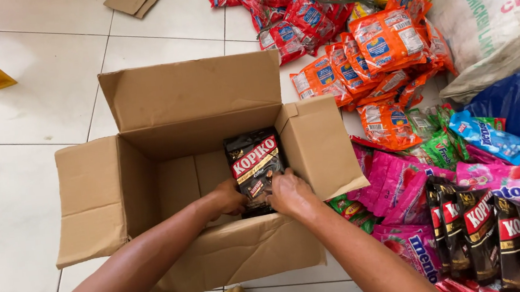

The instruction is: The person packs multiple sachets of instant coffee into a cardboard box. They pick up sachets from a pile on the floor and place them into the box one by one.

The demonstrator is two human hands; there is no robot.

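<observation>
Black candy bag (254, 165) upright in cardboard box (93, 194), both hands (258, 197) gripping its bottom

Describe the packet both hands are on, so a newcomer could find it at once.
Find the open cardboard box on the tiled floor. Inside, against its right wall, a black candy packet stands upright, left hand and right hand gripping its base. Identical packets lie outside; only this one is boxed.

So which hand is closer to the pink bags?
Right. The right hand is in the box, on the side by the pink bags; the left hand is farther away.
</observation>
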